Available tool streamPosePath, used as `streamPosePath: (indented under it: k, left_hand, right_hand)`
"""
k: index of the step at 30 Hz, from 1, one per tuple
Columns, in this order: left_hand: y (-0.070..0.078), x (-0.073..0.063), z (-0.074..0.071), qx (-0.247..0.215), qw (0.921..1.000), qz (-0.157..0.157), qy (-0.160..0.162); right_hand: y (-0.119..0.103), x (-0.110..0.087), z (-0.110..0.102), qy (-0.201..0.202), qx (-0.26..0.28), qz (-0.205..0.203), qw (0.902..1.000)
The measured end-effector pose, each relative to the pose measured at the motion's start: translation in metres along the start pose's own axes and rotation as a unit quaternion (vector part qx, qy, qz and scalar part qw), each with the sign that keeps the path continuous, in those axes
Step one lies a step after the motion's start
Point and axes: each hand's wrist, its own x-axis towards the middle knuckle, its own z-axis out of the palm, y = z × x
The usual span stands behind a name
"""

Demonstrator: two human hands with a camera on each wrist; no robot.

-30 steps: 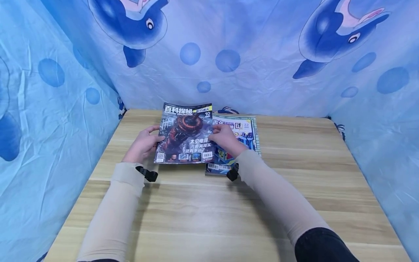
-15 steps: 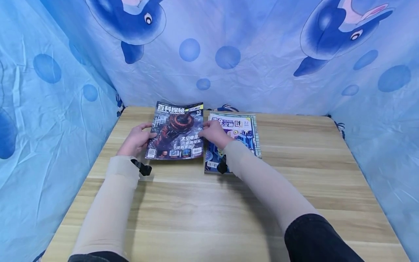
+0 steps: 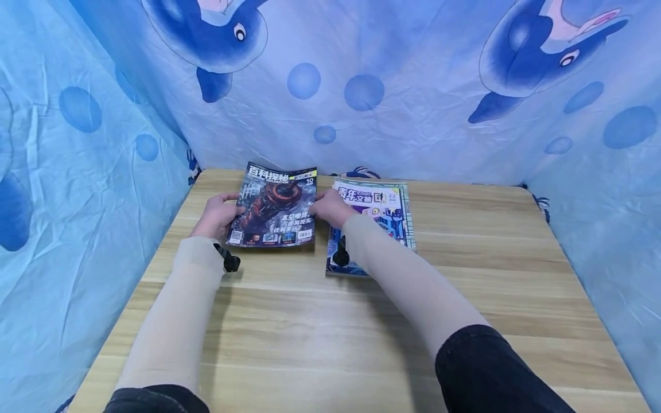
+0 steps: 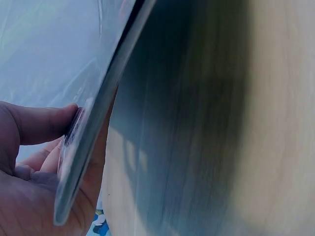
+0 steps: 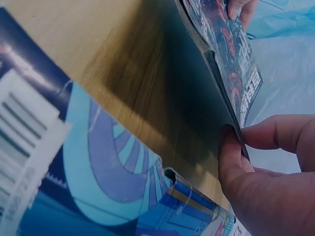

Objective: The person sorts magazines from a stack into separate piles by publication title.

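Note:
A dark magazine (image 3: 273, 206) with a red machine on its cover is held between both hands at the back left of the table. My left hand (image 3: 216, 215) grips its left edge, thumb on the cover and fingers underneath, as the left wrist view shows. At the opposite edge my right hand (image 3: 333, 207) pinches the magazine between thumb and fingers. Wood shows beneath the magazine (image 5: 216, 73) in the right wrist view, with its shadow on the tabletop. Just right of it lies a stack of magazines (image 3: 382, 201), a blue and purple cover on top, partly hidden by my right forearm.
The wooden table (image 3: 289, 332) reaches back to a blue curtain (image 3: 413, 132) printed with dolphins. More of this cloth hangs along the left and right sides. A small black wrist camera (image 3: 230, 261) sits on the left wrist, close to the magazine's lower corner.
Both hands have carried the dark magazine left and lower, off the overlap with the stack. More of the blue and purple cover now shows, and the stack stays in place.

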Motion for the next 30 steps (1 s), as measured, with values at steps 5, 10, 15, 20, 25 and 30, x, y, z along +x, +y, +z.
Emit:
streamPosePath:
  k: [5, 10, 15, 20, 25, 30]
  left_hand:
    - [-0.003, 0.007, -0.002, 0.026, 0.9995, 0.012, 0.016]
    - [-0.005, 0.013, 0.0, 0.058, 0.998, -0.005, 0.025]
    - [-0.003, 0.016, -0.002, 0.115, 0.992, 0.013, 0.049]
    - [-0.004, 0.016, -0.005, 0.166, 0.9828, 0.037, 0.07]
    - [-0.009, 0.014, -0.007, 0.211, 0.9719, 0.067, 0.08]
    - [-0.012, 0.015, -0.008, 0.239, 0.9645, 0.081, 0.077]
  right_hand:
    - [-0.002, 0.007, 0.007, 0.008, -0.012, -0.004, 0.9999]
    - [0.0, 0.014, 0.013, 0.023, -0.059, -0.012, 0.9979]
    - [0.004, 0.019, 0.02, 0.037, -0.096, -0.02, 0.9944]
    - [0.006, 0.021, 0.024, 0.038, -0.122, -0.026, 0.9915]
    - [0.008, 0.021, 0.024, 0.032, -0.137, -0.024, 0.9897]
    - [0.01, 0.021, 0.025, 0.032, -0.155, -0.022, 0.9872]
